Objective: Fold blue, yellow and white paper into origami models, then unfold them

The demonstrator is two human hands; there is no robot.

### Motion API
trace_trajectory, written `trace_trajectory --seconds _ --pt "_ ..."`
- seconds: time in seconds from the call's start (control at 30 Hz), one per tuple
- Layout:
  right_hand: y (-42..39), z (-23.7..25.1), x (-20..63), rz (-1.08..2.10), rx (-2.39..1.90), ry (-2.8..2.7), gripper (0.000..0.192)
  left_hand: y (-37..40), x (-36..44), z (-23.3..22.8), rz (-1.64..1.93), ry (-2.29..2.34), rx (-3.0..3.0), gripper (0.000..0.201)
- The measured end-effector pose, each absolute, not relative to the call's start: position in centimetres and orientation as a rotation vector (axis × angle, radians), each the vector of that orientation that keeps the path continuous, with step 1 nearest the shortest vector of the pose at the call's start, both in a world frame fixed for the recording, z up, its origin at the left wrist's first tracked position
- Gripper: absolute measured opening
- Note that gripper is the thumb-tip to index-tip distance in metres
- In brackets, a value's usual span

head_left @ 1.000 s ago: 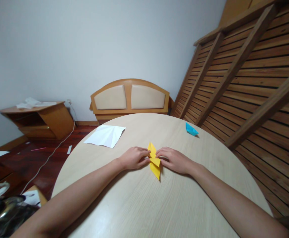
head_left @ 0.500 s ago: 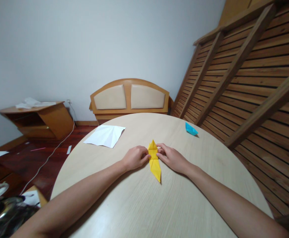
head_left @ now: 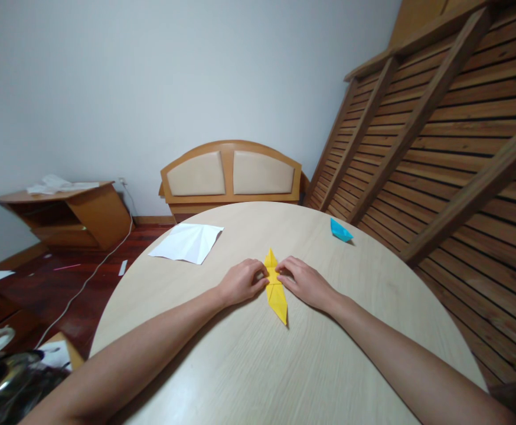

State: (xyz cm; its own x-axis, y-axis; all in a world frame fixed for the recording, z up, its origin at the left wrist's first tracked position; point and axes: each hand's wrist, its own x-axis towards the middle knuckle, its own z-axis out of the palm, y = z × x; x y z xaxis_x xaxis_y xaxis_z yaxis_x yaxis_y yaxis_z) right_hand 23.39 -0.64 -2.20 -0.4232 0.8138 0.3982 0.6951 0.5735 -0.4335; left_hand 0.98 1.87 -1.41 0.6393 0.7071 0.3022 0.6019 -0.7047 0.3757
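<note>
Pinching a long, pointed, folded yellow paper piece between bare hands, with curled fingers of the left hand closed on its left edge and those of the right hand on its right. Set near the middle of a round, pale wood-grain table, well apart from a creased white paper sheet at far left and a small, folded blue paper boat shape at far right.
</note>
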Motion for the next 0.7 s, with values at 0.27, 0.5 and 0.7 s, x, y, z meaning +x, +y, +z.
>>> trace_trajectory --seconds 0.27,0.5,0.7 --pt "-0.92 -1.79 23.79 0.229 -1.149 -2.334 0.012 1.97 0.59 -1.76 0.703 0.966 2.661 0.012" --pt "-0.82 -1.72 23.93 0.21 -1.129 -2.36 0.011 2.03 0.63 -1.38 0.639 0.867 2.739 0.016" --pt "-0.89 -1.63 24.17 0.216 -1.094 -2.379 0.016 1.94 0.69 -1.14 0.595 0.839 2.825 0.02"
